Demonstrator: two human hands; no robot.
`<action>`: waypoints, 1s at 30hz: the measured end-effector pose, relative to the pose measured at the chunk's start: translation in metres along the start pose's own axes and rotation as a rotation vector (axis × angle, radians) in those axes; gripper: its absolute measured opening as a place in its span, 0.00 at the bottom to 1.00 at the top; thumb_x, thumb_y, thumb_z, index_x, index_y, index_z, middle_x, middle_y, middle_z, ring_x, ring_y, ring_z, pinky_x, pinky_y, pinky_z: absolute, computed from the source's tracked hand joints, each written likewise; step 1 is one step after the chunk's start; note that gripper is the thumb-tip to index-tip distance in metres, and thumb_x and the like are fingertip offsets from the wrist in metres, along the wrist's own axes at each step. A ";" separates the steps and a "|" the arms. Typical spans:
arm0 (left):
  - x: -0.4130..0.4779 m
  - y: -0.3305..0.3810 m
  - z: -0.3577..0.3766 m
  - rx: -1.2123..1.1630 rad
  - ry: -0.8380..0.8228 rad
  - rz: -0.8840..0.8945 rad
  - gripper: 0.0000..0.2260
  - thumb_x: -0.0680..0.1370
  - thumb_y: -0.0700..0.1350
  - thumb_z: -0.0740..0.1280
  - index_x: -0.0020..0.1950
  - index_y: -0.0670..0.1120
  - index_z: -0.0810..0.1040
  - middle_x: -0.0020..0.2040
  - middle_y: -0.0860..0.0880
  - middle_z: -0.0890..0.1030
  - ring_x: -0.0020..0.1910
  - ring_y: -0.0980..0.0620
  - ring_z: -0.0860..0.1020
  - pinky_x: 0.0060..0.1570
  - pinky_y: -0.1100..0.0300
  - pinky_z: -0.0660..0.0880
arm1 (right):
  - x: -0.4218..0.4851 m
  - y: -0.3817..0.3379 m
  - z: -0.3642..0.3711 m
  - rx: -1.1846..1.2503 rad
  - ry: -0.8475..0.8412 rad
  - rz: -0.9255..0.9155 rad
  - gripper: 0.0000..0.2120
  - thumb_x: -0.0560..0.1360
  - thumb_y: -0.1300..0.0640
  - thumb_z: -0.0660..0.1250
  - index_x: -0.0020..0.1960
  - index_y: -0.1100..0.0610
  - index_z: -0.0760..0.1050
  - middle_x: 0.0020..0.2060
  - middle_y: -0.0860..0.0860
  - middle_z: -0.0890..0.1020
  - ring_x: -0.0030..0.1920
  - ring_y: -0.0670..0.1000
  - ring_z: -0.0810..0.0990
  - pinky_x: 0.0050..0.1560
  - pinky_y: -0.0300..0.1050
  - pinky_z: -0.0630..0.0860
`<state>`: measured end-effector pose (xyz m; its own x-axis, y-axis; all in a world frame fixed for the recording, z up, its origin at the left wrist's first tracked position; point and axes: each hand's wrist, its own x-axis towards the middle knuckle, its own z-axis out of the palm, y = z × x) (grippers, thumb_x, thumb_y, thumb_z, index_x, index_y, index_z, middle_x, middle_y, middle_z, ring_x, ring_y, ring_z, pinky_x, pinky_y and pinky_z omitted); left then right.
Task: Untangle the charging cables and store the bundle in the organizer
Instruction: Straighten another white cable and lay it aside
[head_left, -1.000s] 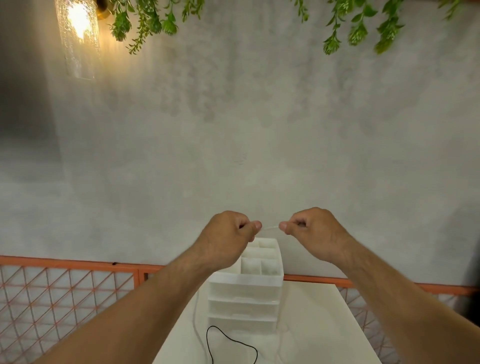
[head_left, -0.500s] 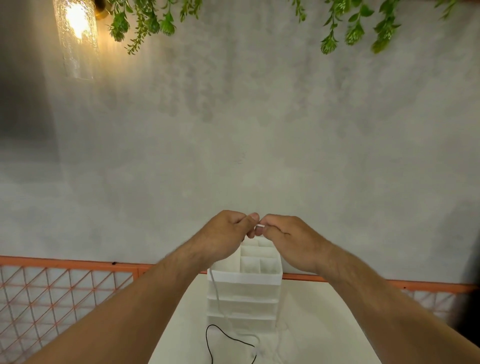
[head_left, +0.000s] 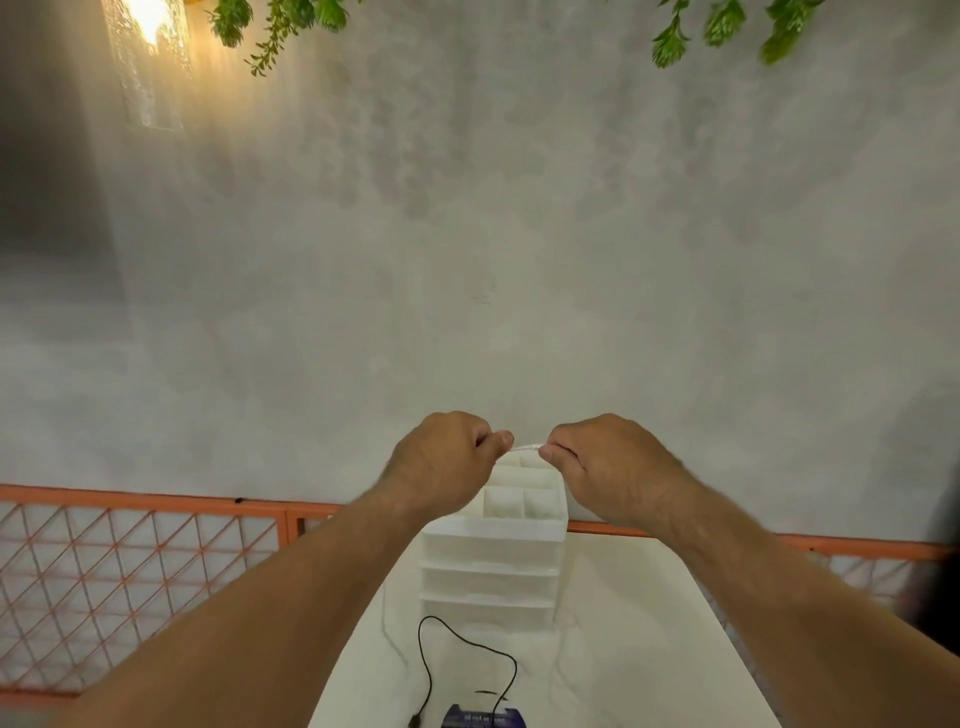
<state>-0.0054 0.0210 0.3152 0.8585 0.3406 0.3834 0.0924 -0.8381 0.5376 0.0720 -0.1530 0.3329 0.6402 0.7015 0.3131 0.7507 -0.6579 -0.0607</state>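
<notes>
Grey wall behind; both fists raised above the organizer (head_left: 493, 540) on the worktop (head_left: 634, 649).
Left hand (head_left: 441, 462) and right hand (head_left: 608, 462) pinch a short white cable (head_left: 525, 447) stretched level between them, directly over the organizer's top compartments.

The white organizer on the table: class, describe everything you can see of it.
The white organizer looks like glossy plastic and stands upright on the pale table, near its far edge. Its open top is split into several compartments, which look empty; three stacked drawer-like tiers show below. The left hand and right hand hover above it, not touching. A black cable loops on the table before it.
</notes>
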 end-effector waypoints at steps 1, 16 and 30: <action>0.000 -0.002 -0.001 0.042 0.001 0.007 0.22 0.80 0.57 0.60 0.31 0.44 0.70 0.27 0.51 0.70 0.27 0.51 0.68 0.32 0.59 0.67 | 0.000 0.003 0.000 0.004 -0.002 0.019 0.18 0.82 0.45 0.52 0.35 0.47 0.66 0.34 0.45 0.75 0.38 0.49 0.75 0.37 0.45 0.71; 0.002 -0.026 -0.022 0.057 0.104 0.064 0.23 0.81 0.55 0.60 0.29 0.45 0.65 0.25 0.51 0.67 0.26 0.52 0.66 0.30 0.58 0.66 | -0.017 0.024 0.012 0.888 -0.144 0.305 0.09 0.80 0.51 0.62 0.52 0.54 0.78 0.42 0.49 0.86 0.43 0.47 0.84 0.47 0.41 0.79; -0.006 -0.032 -0.014 0.228 0.015 0.170 0.22 0.81 0.58 0.55 0.30 0.50 0.65 0.27 0.52 0.71 0.29 0.51 0.71 0.31 0.58 0.65 | 0.002 -0.012 0.028 0.388 0.055 0.107 0.20 0.81 0.46 0.58 0.36 0.55 0.74 0.30 0.50 0.77 0.30 0.51 0.73 0.37 0.50 0.78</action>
<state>-0.0202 0.0521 0.3062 0.8641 0.1920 0.4653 0.0605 -0.9573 0.2825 0.0688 -0.1364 0.3074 0.7163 0.6119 0.3353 0.6929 -0.5670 -0.4456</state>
